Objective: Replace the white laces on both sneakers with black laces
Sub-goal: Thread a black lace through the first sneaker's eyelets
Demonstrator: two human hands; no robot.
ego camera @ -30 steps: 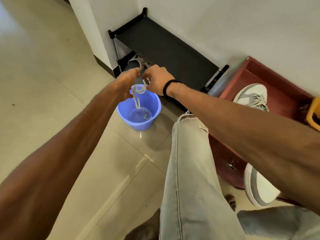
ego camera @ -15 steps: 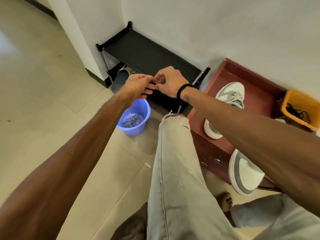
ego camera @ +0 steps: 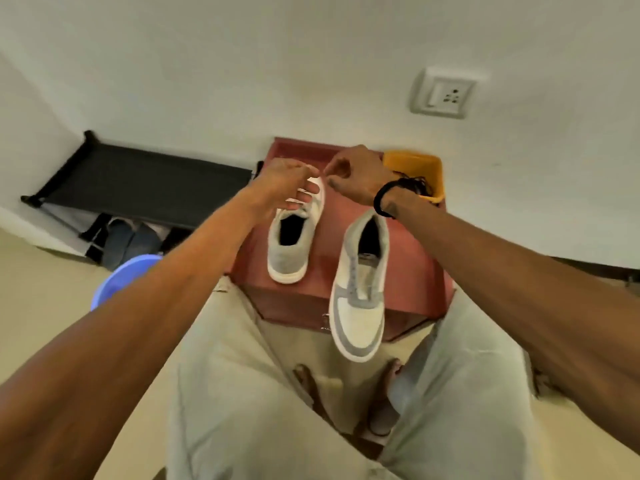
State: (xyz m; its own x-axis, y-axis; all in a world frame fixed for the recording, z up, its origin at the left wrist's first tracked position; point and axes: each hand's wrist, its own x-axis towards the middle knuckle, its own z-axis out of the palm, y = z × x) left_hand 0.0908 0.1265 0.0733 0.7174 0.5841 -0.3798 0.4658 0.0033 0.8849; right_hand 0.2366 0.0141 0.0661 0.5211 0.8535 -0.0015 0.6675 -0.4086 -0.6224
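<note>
- Now the hands are seen over the red cabinet (ego camera: pixel 408 271), whereas half a second ago they were held above the blue bucket (ego camera: pixel 114 282), which has slid to the 8 o'clock edge of the view, partly hidden by the left forearm.
- Earlier a white lace was dangled into that bucket; no lace can be made out between the fingers at this moment.
- Both sneakers are fully framed, where before only parts of them were shown at the right.
- The left hand (ego camera: pixel 280 185) is curled, its fingertips gathered just above the toe end of the left sneaker (ego camera: pixel 289 251); whether anything is pinched cannot be told, owing to blur.
- The right hand (ego camera: pixel 356 174) is likewise curled, thumb and forefinger drawn together toward the left hand; what is held, if anything, cannot be told.
- A black band (ego camera: pixel 381 199) is worn on the right wrist.
- The left sneaker is stood on the cabinet top, directly at 6 o'clock from the left hand, heel toward the person.
- The right sneaker (ego camera: pixel 360 306) is laid at 6 o'clock from the right hand, its toe overhanging the cabinet's front edge.
- Black laces (ego camera: pixel 414 183) are seen in the yellow bin (ego camera: pixel 426 164), just at 3 o'clock from the right hand.
</note>
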